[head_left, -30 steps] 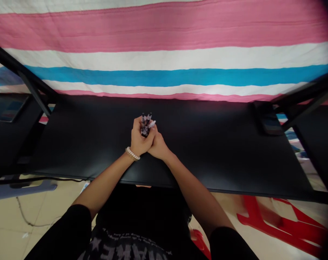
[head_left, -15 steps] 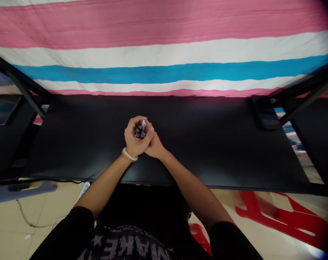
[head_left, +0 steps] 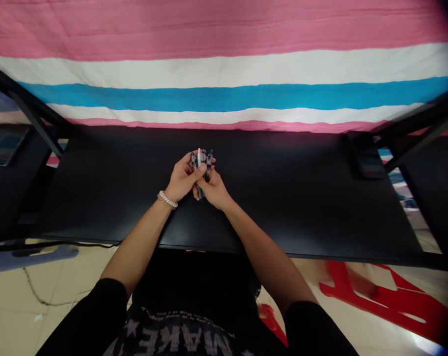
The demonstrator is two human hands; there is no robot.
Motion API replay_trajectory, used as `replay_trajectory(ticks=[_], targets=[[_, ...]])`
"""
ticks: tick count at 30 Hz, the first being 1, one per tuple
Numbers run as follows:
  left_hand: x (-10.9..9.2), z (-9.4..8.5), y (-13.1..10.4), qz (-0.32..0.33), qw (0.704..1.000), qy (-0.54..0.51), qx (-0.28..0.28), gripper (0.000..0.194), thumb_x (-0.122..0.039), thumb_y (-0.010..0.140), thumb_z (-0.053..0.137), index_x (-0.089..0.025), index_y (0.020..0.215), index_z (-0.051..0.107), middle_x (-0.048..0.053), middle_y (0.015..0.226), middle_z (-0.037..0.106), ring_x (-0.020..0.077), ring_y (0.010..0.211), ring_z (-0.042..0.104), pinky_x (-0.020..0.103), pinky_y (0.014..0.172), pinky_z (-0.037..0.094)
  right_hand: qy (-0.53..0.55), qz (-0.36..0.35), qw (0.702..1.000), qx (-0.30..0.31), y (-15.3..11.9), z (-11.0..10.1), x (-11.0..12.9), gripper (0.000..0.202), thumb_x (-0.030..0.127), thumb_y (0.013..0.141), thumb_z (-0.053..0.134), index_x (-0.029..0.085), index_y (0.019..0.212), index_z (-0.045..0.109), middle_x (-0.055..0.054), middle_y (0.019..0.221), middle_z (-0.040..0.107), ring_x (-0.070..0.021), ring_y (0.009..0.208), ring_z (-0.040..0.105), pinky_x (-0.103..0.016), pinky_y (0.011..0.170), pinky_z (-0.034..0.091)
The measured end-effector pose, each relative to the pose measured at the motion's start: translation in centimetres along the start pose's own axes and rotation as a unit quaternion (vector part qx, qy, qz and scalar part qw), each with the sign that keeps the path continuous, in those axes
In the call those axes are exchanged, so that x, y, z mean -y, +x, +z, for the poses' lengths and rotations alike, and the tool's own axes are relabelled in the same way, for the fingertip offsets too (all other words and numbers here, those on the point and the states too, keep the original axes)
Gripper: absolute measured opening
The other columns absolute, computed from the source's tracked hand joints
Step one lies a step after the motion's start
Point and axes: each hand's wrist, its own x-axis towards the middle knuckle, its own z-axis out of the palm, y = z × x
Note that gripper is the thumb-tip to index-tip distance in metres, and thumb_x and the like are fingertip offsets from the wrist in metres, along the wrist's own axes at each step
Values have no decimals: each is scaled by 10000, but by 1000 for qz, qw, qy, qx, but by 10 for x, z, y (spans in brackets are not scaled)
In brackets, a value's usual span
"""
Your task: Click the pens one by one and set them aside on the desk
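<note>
Loosening from the tight cup of half a second ago, the left hand [head_left: 182,179], a pale coiled band [head_left: 167,199] at its wrist, and the right hand [head_left: 216,191] together grip a bundle of pens [head_left: 199,159] over the black desk [head_left: 301,198], barrels now showing lengthwise and probably easier to separate, with striped cloth [head_left: 224,99] beyond.

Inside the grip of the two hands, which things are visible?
Several pens show between the left hand and the right hand, one whitish at its upper end. The hands cover parts of them, so their number cannot be told.
</note>
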Motion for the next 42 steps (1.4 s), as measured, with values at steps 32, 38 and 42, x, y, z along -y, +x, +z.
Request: replay_trajectory(ticks=[32, 38, 42], targets=[[32, -46, 15, 48, 951, 296, -69, 463, -269, 836, 721, -130, 1267, 622, 10, 734, 654, 139, 612, 603, 288, 614, 489, -257, -13, 961, -98, 4, -8, -10, 199, 403, 973, 546, 228, 880, 527, -37, 732, 620, -212, 643, 675, -350, 575, 561], [31, -43, 14, 72, 924, 369, -66, 424, -261, 846, 708, -143, 1251, 660, 65, 913, 698, 170, 717, 626, 335, 752, 537, -248, 27, 965, -79, 7, -8, -2, 282, 457, 967, 581, 225, 826, 501, -28, 673, 561, -148, 416, 544, -299, 388, 415], [34, -42, 13, 111, 905, 404, -72, 406, -244, 869, 679, -134, 1259, 657, 117, 1085, 678, 190, 802, 636, 360, 822, 548, -283, 15, 955, -91, 9, -6, -1, 292, 432, 981, 550, 226, 787, 481, -56, 710, 554, -179, 505, 565, -333, 476, 454]])
